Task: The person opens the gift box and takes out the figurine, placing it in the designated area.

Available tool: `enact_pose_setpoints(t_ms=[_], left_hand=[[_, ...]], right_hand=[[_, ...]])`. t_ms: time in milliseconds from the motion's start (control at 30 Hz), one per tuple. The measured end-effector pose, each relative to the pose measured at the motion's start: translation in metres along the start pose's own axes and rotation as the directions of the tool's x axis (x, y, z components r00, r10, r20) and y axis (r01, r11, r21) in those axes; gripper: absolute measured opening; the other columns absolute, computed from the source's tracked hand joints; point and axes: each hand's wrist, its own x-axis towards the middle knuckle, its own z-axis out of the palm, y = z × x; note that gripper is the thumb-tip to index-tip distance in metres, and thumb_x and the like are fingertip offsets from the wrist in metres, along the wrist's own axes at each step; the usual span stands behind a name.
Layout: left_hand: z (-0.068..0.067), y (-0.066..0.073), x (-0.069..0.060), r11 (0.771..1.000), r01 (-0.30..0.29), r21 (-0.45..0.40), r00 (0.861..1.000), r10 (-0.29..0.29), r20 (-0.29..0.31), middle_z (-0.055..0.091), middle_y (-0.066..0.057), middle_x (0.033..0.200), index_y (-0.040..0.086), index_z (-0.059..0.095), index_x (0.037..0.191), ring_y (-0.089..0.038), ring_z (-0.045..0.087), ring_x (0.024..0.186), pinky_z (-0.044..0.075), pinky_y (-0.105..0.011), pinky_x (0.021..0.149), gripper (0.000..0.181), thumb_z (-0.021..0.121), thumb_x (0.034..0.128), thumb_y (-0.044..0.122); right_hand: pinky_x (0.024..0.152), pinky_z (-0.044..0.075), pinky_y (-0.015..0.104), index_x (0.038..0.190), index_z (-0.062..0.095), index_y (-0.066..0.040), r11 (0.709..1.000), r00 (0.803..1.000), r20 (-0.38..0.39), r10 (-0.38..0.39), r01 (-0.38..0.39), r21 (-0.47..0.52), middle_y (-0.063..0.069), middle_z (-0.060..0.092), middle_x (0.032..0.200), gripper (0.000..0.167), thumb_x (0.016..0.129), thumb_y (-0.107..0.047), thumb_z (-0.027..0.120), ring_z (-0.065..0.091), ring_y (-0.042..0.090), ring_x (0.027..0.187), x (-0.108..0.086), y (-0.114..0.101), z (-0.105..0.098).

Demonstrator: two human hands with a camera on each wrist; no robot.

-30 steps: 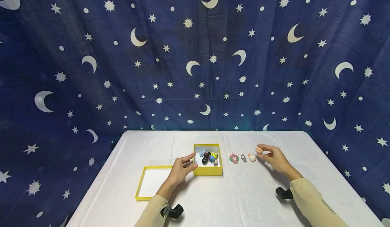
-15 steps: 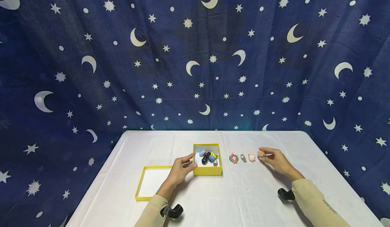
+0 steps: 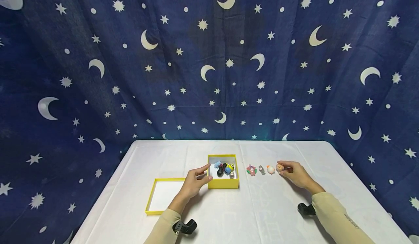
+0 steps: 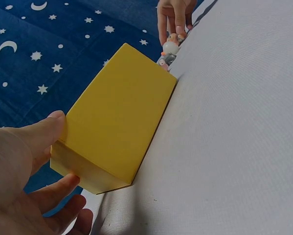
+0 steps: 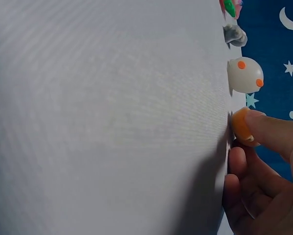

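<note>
In the head view, my right hand [image 3: 296, 173] pinches a small orange toy figurine [image 3: 279, 167] at the right end of a row on the table; the right wrist view shows the thumb on the figurine [image 5: 242, 125]. Beside it stand a round white figurine [image 3: 270, 169] with orange spots, a grey one [image 3: 261, 170], and a pink one with green [image 3: 251, 170]. My left hand [image 3: 193, 184] holds the yellow box [image 3: 223, 184] at its left side, thumb by the near corner. Inside the box lie several figurines, among them a black one [image 3: 220, 170] and a yellow-blue one [image 3: 229, 168].
A shallow yellow box lid [image 3: 150, 196] with a white inside lies to the left, partly behind my left hand and forearm. White cloth covers the table [image 3: 235, 218]. Behind its far edge hangs a dark blue curtain [image 3: 183, 73] with moons and stars.
My right hand has lowered the orange figurine slightly towards the near side, into line with the row beside the white one. The left hand and the box have stayed in place.
</note>
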Motion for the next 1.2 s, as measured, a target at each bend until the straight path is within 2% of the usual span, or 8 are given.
enact_pose_setpoints(t_ms=[100, 233, 467, 667, 767, 1000, 1200], left_hand=[[0.0, -0.015, 0.005, 1.0, -0.006, 0.006, 1.0, 0.006, 0.003, 0.054, -0.025, 0.147, -0.004, 0.056, 0.141, -0.05, 0.051, 0.134, 0.044, -0.06, 0.113, 0.05, 0.069, 0.0938, 0.006], [0.0, -0.016, 0.006, 1.0, -0.009, 0.021, 1.0, 0.009, 0.003, 0.054, -0.025, 0.147, -0.005, 0.055, 0.141, -0.05, 0.051, 0.133, 0.044, -0.06, 0.112, 0.05, 0.069, 0.0938, 0.006], [0.0, -0.016, 0.005, 1.0, -0.004, 0.011, 1.0, 0.004, 0.0, 0.054, -0.025, 0.147, -0.004, 0.056, 0.141, -0.05, 0.051, 0.134, 0.044, -0.06, 0.113, 0.05, 0.07, 0.0937, 0.007], [0.001, -0.015, 0.006, 1.0, 0.013, 0.017, 1.0, -0.013, -0.009, 0.053, -0.024, 0.149, -0.003, 0.055, 0.142, -0.05, 0.05, 0.135, 0.044, -0.06, 0.114, 0.05, 0.069, 0.0944, 0.006], [0.002, -0.01, 0.004, 0.999, 0.019, 0.025, 1.0, -0.019, -0.012, 0.052, -0.025, 0.148, -0.005, 0.054, 0.142, -0.052, 0.049, 0.135, 0.042, -0.062, 0.114, 0.049, 0.067, 0.0948, 0.004], [-0.001, 0.018, -0.006, 1.0, 0.018, 0.002, 1.0, -0.018, 0.017, 0.052, -0.029, 0.147, -0.006, 0.056, 0.139, -0.055, 0.047, 0.134, 0.041, -0.065, 0.114, 0.047, 0.067, 0.0945, 0.003], [-0.001, 0.022, -0.008, 1.0, 0.017, -0.002, 1.0, -0.017, 0.002, 0.053, -0.028, 0.146, -0.006, 0.057, 0.139, -0.054, 0.048, 0.134, 0.041, -0.064, 0.114, 0.047, 0.067, 0.0942, 0.003]], right_hand=[[0.067, 0.05, 0.017, 0.125, 0.063, 0.013, 0.999, 1.0, 0.002, 0.026, -0.026, -0.032, 0.031, 0.069, 0.119, 0.04, 0.087, 0.004, 0.071, 0.056, -0.001, 0.076, 0.0, -0.001, 0.002], [0.067, 0.049, 0.018, 0.126, 0.063, 0.011, 0.998, 0.999, -0.004, 0.042, -0.043, -0.049, 0.027, 0.07, 0.117, 0.041, 0.087, 0.003, 0.072, 0.054, 0.0, 0.076, 0.0, -0.001, 0.003], [0.061, 0.042, 0.017, 0.124, 0.062, 0.014, 0.999, 0.999, -0.042, -0.01, 0.009, -0.043, 0.02, 0.07, 0.101, 0.04, 0.085, 0.004, 0.069, 0.048, 0.001, 0.072, -0.001, 0.001, 0.005], [0.066, 0.045, 0.016, 0.128, 0.062, 0.011, 0.998, 0.999, -0.031, 0.019, -0.021, -0.06, 0.025, 0.07, 0.114, 0.042, 0.087, 0.003, 0.07, 0.048, -0.002, 0.077, -0.001, 0.002, 0.004], [0.065, 0.045, 0.017, 0.128, 0.062, 0.012, 0.998, 0.999, -0.034, 0.023, -0.025, -0.052, 0.026, 0.07, 0.113, 0.043, 0.087, 0.004, 0.07, 0.048, -0.002, 0.076, -0.002, 0.001, 0.004], [0.064, 0.046, 0.017, 0.129, 0.061, 0.012, 0.999, 0.999, -0.02, 0.035, -0.036, -0.041, 0.025, 0.07, 0.109, 0.045, 0.086, 0.004, 0.072, 0.05, -0.001, 0.074, -0.003, -0.001, 0.003], [0.068, 0.053, 0.018, 0.129, 0.058, 0.014, 0.999, 0.999, -0.012, 0.045, -0.045, -0.008, 0.03, 0.069, 0.108, 0.046, 0.088, -0.001, 0.072, 0.063, 0.007, 0.078, -0.002, 0.0, -0.001]])
